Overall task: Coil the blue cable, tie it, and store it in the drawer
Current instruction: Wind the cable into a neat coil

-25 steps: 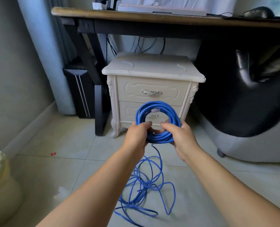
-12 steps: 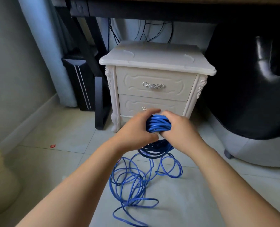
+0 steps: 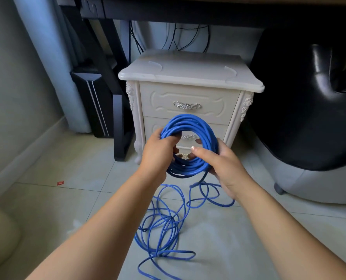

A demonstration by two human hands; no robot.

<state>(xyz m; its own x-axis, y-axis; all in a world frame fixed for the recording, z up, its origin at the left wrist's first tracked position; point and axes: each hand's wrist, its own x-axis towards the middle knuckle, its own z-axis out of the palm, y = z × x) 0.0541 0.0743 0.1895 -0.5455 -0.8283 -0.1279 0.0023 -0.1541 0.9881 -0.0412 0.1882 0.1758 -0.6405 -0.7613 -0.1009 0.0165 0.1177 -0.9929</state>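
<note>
My left hand (image 3: 158,152) is curled round the left side of a coil of the blue cable (image 3: 188,122), fingers wrapped through the opening. My right hand (image 3: 222,160) grips the coil's lower right side, thumb lying across the front of the strands. The coil stands upright between them, held in the air in front of me.

From under my right hand a strand drops to the tiled floor (image 3: 67,199), where the loose length (image 3: 164,225) lies near me in tangled loops.

Just beyond the coil stands a cream nightstand (image 3: 188,69). Its top drawer (image 3: 160,98) and lower drawer (image 3: 218,129) are both shut.

I judge that I am midway through coiling: much cable is not yet wound. The next move calls for the left hand to hold the coil steady while the right draws up another loop without snagging the tangle. Tying and storing come later.
</note>
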